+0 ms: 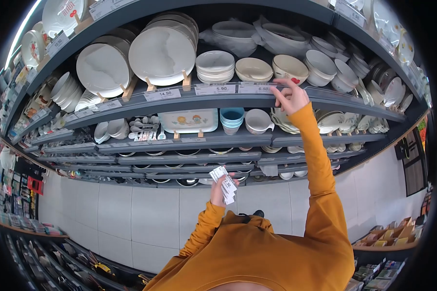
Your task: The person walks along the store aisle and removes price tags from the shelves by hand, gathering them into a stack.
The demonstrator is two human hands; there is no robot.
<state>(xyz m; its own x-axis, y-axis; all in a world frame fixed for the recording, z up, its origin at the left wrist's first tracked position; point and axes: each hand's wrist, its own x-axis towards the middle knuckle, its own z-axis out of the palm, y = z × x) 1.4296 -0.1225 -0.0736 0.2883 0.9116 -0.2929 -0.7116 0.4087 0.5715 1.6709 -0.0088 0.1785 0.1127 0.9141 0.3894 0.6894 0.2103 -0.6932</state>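
Note:
My left hand (217, 192) is closed around a small fanned stack of white price tags (225, 183), held low in front of my body; the top one seems to read 12.50. Raised to the upper shelf edge, my right hand (292, 97) has its fingers apart and nothing visible in it. Its fingertips are at the right end of a price label (256, 89) reading 6.50, in the clear edge strip; whether they touch it I cannot tell. Just behind stand a cream bowl with a red heart (290, 69) and a plain cream bowl (253, 69).
Large white plates (162, 54) stand on wooden holders at the left. Stacked white bowls (215, 65) and plastic-wrapped bowls (234, 36) fill the middle. Below are blue cups (231, 119), a patterned tray (189, 120) and spoons. Tiled floor (155, 208) lies underneath, with other shelving behind me.

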